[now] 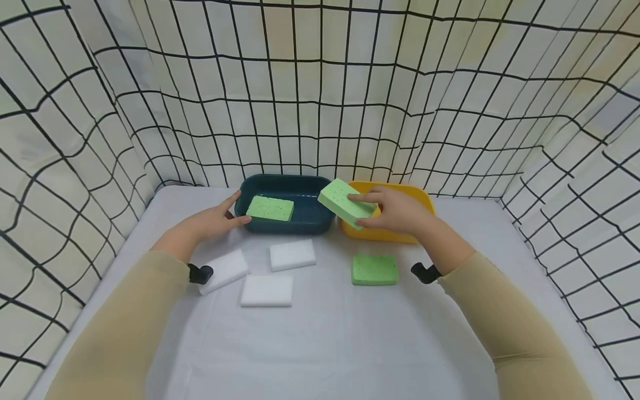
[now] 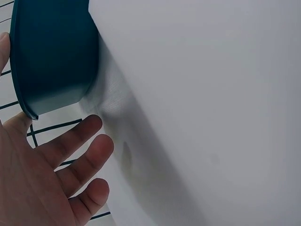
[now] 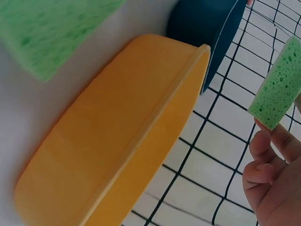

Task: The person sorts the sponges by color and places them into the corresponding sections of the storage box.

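My right hand [image 1: 400, 210] pinches a light green sponge [image 1: 344, 201], held tilted above the yellow tub [image 1: 425, 197] and the right end of the dark teal tub [image 1: 312, 222]. In the right wrist view the same sponge [image 3: 278, 84] sits between thumb and fingers. My left hand [image 1: 214, 218] touches the left end of the teal tub, thumb and a finger at its rim; in the left wrist view its other fingers [image 2: 87, 162] stick out, holding nothing. Another green sponge [image 1: 270, 208] lies inside the teal tub.
A third green sponge [image 1: 375, 270] lies in front of the yellow tub. White sponge-like blocks [image 1: 267, 291] lie on the white-covered table [image 1: 320, 344], front left. Black wire grid panels [image 1: 320, 100] stand behind and on both sides.
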{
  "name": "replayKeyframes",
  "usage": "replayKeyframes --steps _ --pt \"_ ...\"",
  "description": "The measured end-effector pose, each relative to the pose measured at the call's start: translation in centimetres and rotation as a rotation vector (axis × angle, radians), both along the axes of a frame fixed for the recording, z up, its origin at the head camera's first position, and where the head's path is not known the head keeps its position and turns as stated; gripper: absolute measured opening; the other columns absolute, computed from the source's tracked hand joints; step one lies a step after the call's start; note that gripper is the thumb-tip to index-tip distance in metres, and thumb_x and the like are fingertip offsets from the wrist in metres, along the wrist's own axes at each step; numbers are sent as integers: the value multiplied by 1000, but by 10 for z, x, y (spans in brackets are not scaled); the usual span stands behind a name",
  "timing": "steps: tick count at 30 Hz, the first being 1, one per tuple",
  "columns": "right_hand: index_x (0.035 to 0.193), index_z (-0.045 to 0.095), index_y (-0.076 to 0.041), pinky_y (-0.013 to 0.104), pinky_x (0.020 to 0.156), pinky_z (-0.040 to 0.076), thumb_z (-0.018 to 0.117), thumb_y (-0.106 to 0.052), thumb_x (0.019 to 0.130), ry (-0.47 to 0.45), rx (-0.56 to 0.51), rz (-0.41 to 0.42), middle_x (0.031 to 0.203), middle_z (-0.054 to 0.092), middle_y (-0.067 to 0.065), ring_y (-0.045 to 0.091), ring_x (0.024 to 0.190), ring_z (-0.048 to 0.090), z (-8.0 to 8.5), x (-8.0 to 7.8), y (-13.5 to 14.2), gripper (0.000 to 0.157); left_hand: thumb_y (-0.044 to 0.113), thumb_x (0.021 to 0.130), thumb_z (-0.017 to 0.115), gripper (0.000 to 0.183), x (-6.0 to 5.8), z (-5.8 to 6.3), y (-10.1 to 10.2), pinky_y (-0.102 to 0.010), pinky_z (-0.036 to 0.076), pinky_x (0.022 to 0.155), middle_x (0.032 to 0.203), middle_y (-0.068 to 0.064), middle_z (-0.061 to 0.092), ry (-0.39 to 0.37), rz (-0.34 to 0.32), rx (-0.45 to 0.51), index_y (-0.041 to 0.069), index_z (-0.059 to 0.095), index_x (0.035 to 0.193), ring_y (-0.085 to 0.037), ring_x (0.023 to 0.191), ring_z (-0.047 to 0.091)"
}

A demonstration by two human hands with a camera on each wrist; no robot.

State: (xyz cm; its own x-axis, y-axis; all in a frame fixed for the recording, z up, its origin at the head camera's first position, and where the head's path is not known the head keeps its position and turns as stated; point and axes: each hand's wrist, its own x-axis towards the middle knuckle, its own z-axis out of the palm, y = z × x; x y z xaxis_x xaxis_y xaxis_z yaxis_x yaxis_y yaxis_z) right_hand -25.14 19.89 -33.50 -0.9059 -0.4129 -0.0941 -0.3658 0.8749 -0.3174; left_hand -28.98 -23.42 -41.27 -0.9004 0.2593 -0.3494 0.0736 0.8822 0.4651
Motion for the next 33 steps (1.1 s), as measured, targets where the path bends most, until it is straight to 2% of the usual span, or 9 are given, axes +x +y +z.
replayKeyframes --steps 5,11,17,21,28,33 --pt "141 51 -50 47 92 47 67 -63 84 4 -3 -1 147 45 2 26 116 52 -4 -16 -21 61 77 90 43 98 1 2 2 -71 23 106 145 -28 45 -5 5 7 34 -14 158 -50 135 38" --pt "140 50 -52 49 97 45 66 -67 82 -1 -26 -4 143 47 1 27 120 51 -15 -33 -39 62 77 89 44 100 0 5 6 -71 22 107 146 -28 44 -14 4 15 34 -14 157 -49 136 36" --pt "142 49 -50 55 107 37 65 -67 84 -22 -7 -26 155 37 8 32 137 39 -20 -45 -58 62 77 89 43 100 3 7 2 -72 22 107 145 -30 44 -13 13 -5 31 -14 158 -51 135 37" --pt "143 49 -48 54 107 36 64 -66 84 -43 -6 -54 156 35 9 34 137 40 -22 -50 -68 63 77 90 42 100 2 6 1 -72 22 107 145 -30 44 -16 13 -13 30 -14 158 -51 135 37" --pt "144 49 -45 51 109 36 64 -65 86 -51 49 -49 158 33 12 32 139 37 -28 -59 -85 64 80 88 42 102 1 3 1 -72 22 107 145 -28 45 -8 18 -20 32 -14 158 -50 135 38" --pt "143 51 -45 50 102 42 65 -65 85 -44 99 -67 155 36 12 31 135 41 -32 -61 -95 62 80 88 42 101 0 0 1 -71 22 107 144 -28 46 -7 20 -17 32 -14 158 -49 135 38"
